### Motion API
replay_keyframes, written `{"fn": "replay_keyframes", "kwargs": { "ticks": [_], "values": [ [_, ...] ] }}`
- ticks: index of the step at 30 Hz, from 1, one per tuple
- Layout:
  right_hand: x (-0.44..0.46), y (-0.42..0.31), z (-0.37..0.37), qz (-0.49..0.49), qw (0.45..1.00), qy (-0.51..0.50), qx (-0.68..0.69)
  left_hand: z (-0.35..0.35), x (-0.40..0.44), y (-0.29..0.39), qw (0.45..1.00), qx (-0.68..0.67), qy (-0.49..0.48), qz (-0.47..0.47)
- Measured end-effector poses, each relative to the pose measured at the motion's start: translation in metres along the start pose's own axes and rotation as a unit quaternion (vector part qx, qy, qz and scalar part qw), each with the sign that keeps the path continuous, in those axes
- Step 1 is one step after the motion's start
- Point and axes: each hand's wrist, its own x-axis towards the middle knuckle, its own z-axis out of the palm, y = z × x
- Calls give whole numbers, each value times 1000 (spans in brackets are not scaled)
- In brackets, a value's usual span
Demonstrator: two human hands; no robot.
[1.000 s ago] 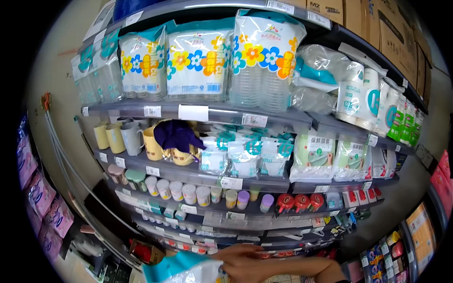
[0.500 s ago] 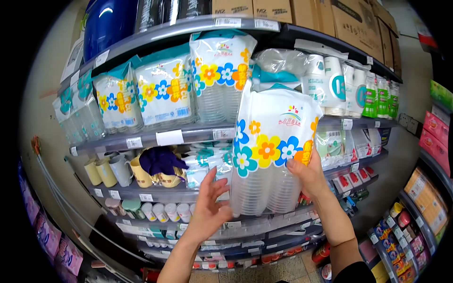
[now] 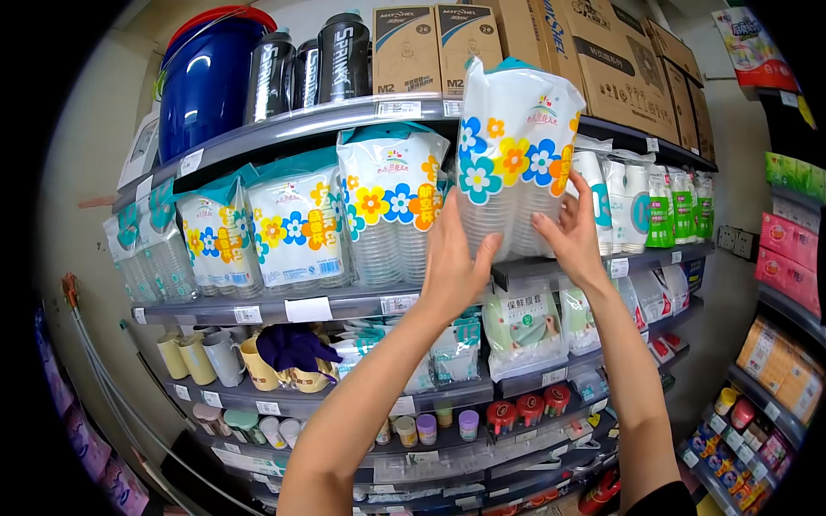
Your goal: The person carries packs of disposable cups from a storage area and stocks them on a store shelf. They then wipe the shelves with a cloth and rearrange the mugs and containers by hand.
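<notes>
A clear pack of stacked plastic cups with a white, flower-printed top is held up between both hands, in front of the shelf. My left hand grips its lower left side, the thumb across the front near the cup bottoms. On the lower right, my right hand holds it with the thumb in front and the fingers along the side. Left of it, a similar cup pack stands on the shelf, beside a wider flower-printed pack.
Black bottles, a blue bucket and cardboard boxes line the upper shelf. White paper cup packs stand to the right. Mugs and a bagged plastic-film pack sit on the shelf below.
The cup pack has moved up toward the shelf. My left hand, open and apart from the pack before, has closed on its left side. The view has tilted upward.
</notes>
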Motion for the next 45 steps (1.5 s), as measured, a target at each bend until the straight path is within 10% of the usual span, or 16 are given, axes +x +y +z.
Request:
{"fn": "replay_keyframes", "kwargs": {
  "ticks": [8, 12, 15, 17, 20, 24, 27, 29, 32, 35, 45],
  "values": [
    [4, 75, -25, -99, 965, -51, -239, -58, 39, -42, 902, 418, 47, 93],
    [6, 70, -27, -6, 984, -97, -147, -50, 52, -67, 906, 415, -83, 3],
    [2, 72, -33, -33, 979, -94, -176, -36, 54, -64, 910, 413, -18, -3],
    [-4, 64, -33, 126, 971, -98, -178, -27, 56, -53, 915, 403, 27, 9],
    [-6, 64, -29, 81, 985, -83, -129, -17, 63, -25, 912, 339, -11, 231],
    [-5, 49, -31, 126, 970, -87, -191, 7, 79, -31, 924, 300, -29, 235],
    [15, 35, -35, -12, 938, -75, -338, 8, 85, -29, 933, 242, -27, 264],
    [53, 12, -32, -330, 849, 48, -409, 8, 93, -21, 935, 226, 3, 273],
    [108, -2, -15, -398, 821, -16, -409, 13, 105, -15, 940, 220, 5, 260],
    [114, 9, -4, -252, 851, -116, -445, 16, 110, -18, 939, 235, 1, 251],
    [128, 37, 1, -235, 846, -71, -474, 22, 114, -33, 935, 265, -48, 232]
  ]
}}
